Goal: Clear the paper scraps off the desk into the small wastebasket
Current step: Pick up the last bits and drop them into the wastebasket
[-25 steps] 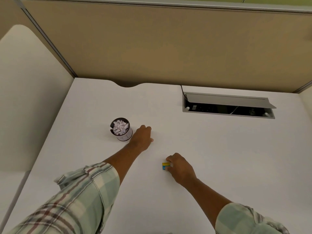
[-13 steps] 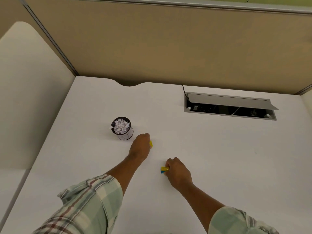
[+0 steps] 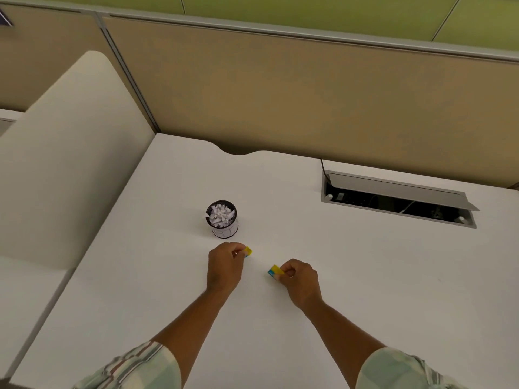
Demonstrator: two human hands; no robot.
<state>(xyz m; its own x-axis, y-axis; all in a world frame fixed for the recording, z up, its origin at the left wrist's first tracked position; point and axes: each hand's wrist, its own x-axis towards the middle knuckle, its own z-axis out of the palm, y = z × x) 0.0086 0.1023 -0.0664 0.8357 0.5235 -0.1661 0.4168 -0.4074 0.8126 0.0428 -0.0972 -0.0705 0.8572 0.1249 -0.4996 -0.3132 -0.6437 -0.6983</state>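
Note:
A small dark wastebasket (image 3: 224,231) with a white label stands on the white desk (image 3: 365,276), filled to the rim with crumpled white paper scraps (image 3: 222,215). My left hand (image 3: 224,266) is just in front of it, fingers pinched on a small yellow and blue block (image 3: 248,251). My right hand (image 3: 299,279) is to the right and slightly nearer, pinched on a second yellow and blue block (image 3: 275,270). The two blocks are a short gap apart. No loose scraps show on the desk.
An open cable hatch (image 3: 398,197) with a raised grey lid sits in the desk at the back right. A tan partition wall (image 3: 309,94) runs along the back. A cream side panel (image 3: 64,164) borders the desk on the left.
My left hand drew back from beside the wastebasket toward me and now shows a yellow block in its fingers. My right hand keeps its block and has lifted it slightly.

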